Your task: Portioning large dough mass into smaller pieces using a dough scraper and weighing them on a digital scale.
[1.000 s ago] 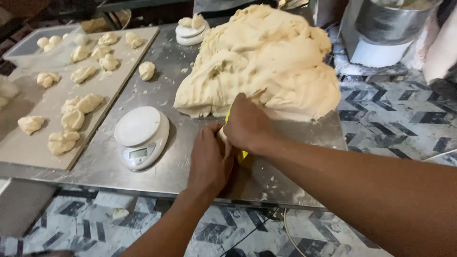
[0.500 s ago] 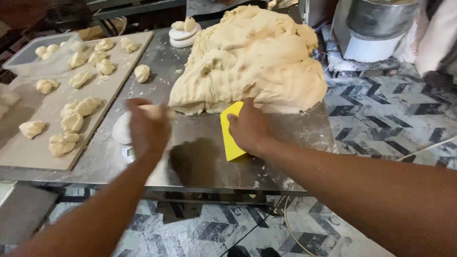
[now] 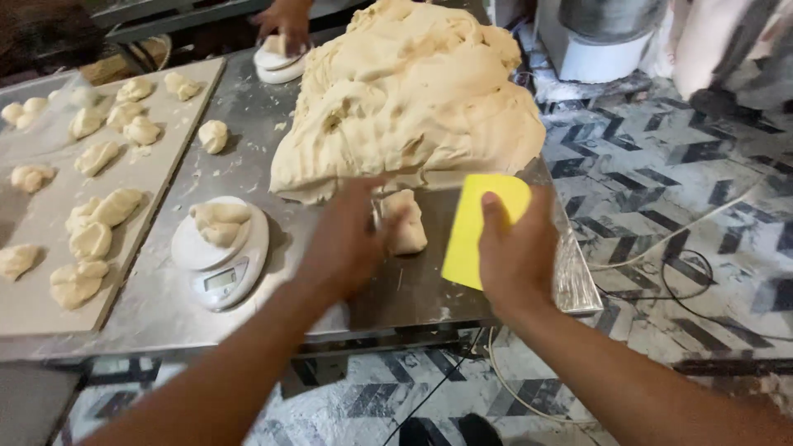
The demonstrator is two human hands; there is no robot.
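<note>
Since half a second ago the left hand (image 3: 347, 244) has swung from the scale (image 3: 221, 252) to a cut dough piece (image 3: 405, 221) at the dough mound's (image 3: 409, 91) six o'clock, its grip spread. The right hand (image 3: 516, 252) pinches the yellow scraper (image 3: 479, 227). A steel table (image 3: 248, 157) stands on patterned floor (image 3: 661, 190).

Yellow scraper (image 3: 483, 230), pale beige dough (image 3: 413, 99), white scale (image 3: 223, 256).
</note>
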